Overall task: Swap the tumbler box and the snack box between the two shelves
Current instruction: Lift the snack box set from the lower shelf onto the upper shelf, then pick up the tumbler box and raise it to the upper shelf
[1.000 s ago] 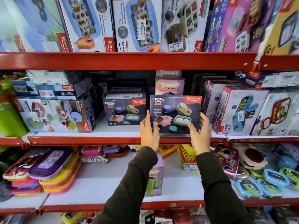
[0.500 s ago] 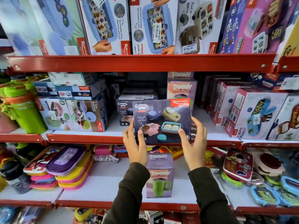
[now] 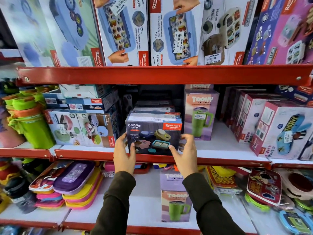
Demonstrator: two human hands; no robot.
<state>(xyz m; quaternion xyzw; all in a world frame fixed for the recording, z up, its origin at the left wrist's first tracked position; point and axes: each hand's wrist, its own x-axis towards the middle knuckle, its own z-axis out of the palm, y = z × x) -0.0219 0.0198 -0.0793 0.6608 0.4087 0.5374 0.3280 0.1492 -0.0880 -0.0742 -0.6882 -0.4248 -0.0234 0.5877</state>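
The dark "Crunchy bite" snack box (image 3: 153, 133) stands upright at the front of the middle shelf (image 3: 220, 148), its bottom edge at the red lip. My left hand (image 3: 124, 154) grips its left side with the thumb on the front. The thumb of my right hand (image 3: 185, 154) is on the lower right corner and its fingers curl against the right side. A purple "Toony" tumbler box (image 3: 174, 199) with a green mug picture stands on the lower shelf (image 3: 135, 197), just below my hands. Another Toony tumbler box (image 3: 200, 114) stands right of the snack box.
More flat boxes are stacked behind the snack box. Lunch-set boxes (image 3: 79, 128) and green bottles (image 3: 32, 122) crowd the left, Kidzee boxes (image 3: 281, 131) the right. Stacked flat lunch cases (image 3: 76, 184) lie lower left. The upper shelf's red lip (image 3: 160, 74) overhangs.
Both hands moved the snack box left, away from in front of the Toony boxes, and back onto the middle shelf in front of the stacked boxes. The view has drawn closer.
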